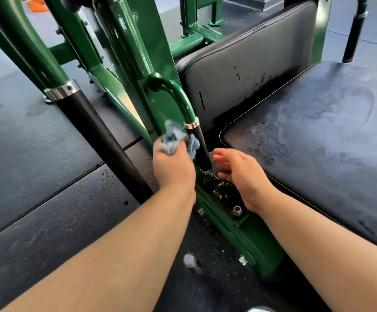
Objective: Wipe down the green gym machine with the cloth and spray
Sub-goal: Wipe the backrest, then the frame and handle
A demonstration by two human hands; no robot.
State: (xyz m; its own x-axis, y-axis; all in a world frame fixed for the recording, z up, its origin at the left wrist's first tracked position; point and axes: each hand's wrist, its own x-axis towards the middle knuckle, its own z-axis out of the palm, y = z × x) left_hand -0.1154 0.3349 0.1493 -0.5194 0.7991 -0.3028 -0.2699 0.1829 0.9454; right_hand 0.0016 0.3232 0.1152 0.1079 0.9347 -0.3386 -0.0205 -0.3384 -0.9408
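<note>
The green gym machine [142, 55] fills the upper middle, with a curved green handle [180, 95] ending in a black grip [202, 149]. My left hand [174, 167] grips a crumpled blue and white cloth [175, 138], held against the frame just left of that grip. My right hand [239, 174] hovers empty with fingers spread, just right of the grip and above the bolted green base rail [239, 235]. No spray bottle is in view.
A black padded backrest [250, 64] and a damp black seat pad [318, 131] lie to the right. A long black-sleeved bar [99, 140] slants across the left. Dark rubber floor tiles [36, 176] cover the ground; a small round silver object [189, 260] sits between my forearms.
</note>
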